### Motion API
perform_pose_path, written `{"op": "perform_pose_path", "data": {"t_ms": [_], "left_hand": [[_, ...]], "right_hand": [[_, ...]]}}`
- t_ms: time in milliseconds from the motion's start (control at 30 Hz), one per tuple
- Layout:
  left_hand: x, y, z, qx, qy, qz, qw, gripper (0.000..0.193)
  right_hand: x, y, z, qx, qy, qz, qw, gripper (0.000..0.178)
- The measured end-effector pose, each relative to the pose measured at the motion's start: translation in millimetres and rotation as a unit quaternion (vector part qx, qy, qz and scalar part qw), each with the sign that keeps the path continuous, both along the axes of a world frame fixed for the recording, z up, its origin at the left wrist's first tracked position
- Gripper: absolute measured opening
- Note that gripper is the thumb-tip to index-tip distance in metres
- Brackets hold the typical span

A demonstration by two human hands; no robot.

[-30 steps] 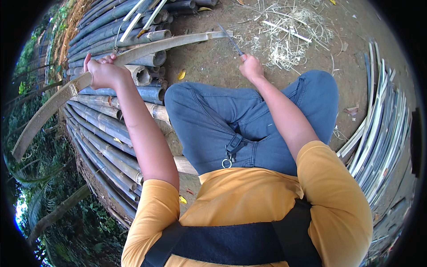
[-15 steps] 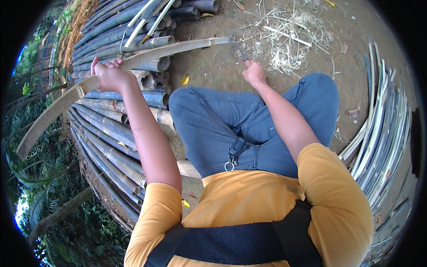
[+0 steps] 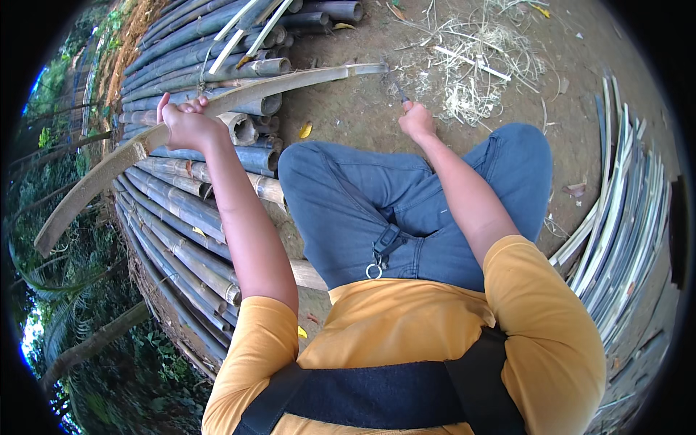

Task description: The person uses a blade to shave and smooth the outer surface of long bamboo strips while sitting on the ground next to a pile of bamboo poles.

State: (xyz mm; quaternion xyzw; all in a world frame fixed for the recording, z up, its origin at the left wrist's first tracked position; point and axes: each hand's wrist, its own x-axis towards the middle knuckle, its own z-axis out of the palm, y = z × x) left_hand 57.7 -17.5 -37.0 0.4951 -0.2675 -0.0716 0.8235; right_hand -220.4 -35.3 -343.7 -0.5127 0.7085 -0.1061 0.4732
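My left hand (image 3: 190, 125) is closed round a long split bamboo strip (image 3: 270, 87), pale on the side facing up. From my grip one end runs down to the far left, and the other reaches right, over the ground in front of my knees. In my right hand (image 3: 417, 121) is a knife (image 3: 403, 95), held by its handle in closed fingers. The thin blade points up and left, close to the strip's right tip. Whether blade and strip touch, I cannot tell.
Stacked bamboo poles (image 3: 174, 206) lie along my left side, with cut pale strips (image 3: 250, 36) on top. A heap of thin shavings (image 3: 475, 69) covers the ground ahead. At my right lies a bundle of split strips (image 3: 623, 210). Greenery (image 3: 80, 326) borders the far left.
Both hands and the bamboo strip appear slightly further right and lower in the picture, and so does much of the surroundings. Both grips look the same.
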Motion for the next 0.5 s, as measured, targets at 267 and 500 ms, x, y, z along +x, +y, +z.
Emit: {"op": "perform_pose_path", "data": {"t_ms": [267,500], "left_hand": [[20.3,13.0,-4.7,0.009,0.027,-0.126,0.992,0.017],[14.4,12.5,-1.1,0.012,0.035,-0.169,0.985,0.016]], "right_hand": [[6.2,2.2,49.2,-0.029,-0.014,0.022,0.999,0.03],[16.1,6.2,102.6,-0.169,-0.074,0.105,0.977,0.018]]}}
